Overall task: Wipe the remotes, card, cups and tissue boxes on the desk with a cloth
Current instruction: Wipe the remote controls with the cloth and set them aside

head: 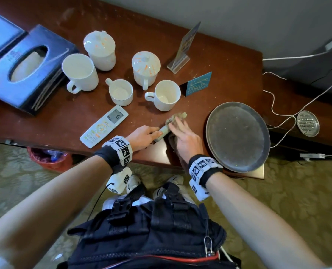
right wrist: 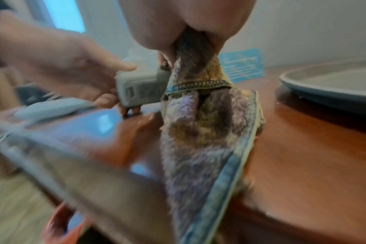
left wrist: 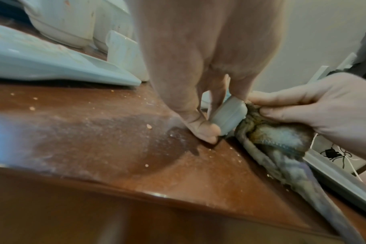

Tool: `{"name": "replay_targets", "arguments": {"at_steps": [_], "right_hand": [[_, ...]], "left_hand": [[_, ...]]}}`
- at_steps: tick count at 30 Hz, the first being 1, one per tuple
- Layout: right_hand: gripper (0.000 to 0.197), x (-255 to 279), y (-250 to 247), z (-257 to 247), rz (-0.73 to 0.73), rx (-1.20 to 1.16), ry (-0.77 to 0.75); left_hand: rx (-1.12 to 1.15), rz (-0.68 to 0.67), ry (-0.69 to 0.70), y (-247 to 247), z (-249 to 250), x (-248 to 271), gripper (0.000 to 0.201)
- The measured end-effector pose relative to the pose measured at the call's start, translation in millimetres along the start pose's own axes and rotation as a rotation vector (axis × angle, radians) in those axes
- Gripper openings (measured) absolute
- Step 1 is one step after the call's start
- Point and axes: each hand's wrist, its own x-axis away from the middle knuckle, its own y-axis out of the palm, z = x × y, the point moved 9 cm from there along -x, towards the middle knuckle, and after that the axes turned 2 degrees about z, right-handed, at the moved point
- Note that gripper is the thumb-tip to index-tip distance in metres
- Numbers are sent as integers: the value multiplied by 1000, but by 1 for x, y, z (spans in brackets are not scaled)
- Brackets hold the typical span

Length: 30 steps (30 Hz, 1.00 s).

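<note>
A small grey remote (head: 164, 130) lies low over the desk's front edge. My left hand (head: 153, 133) pinches its near end (left wrist: 229, 115) between thumb and fingers. My right hand (head: 179, 126) grips a mottled brown-and-blue cloth (head: 175, 117) wrapped round the remote's far part (right wrist: 142, 89); the cloth's tail (right wrist: 198, 132) hangs down onto the desk. A white air-conditioner remote (head: 105, 126) lies to the left. Behind stand several white cups (head: 167, 95), two of them lidded, a blue card (head: 199, 83) and two dark tissue boxes (head: 25, 70).
A round metal tray (head: 236, 135) sits close to my right wrist, overhanging the desk edge. A clear card stand (head: 186, 45) is at the back, and a small perforated metal dish (head: 307, 123) with white cables lies to the right. A red bin (head: 48, 156) stands on the floor, left.
</note>
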Motion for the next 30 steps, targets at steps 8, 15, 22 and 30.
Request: {"name": "replay_targets", "arguments": {"at_steps": [8, 15, 22, 30], "right_hand": [[54, -17, 1, 4, -57, -25, 74], [52, 0, 5, -14, -64, -8, -119], [40, -27, -3, 33, -115, -149, 241], [31, 0, 13, 14, -40, -481, 380]], "left_hand": [[63, -42, -24, 0, -3, 1, 41], [78, -55, -1, 1, -1, 0, 35], [76, -40, 1, 0, 2, 4, 39], [109, -32, 3, -1, 0, 3, 38]]}}
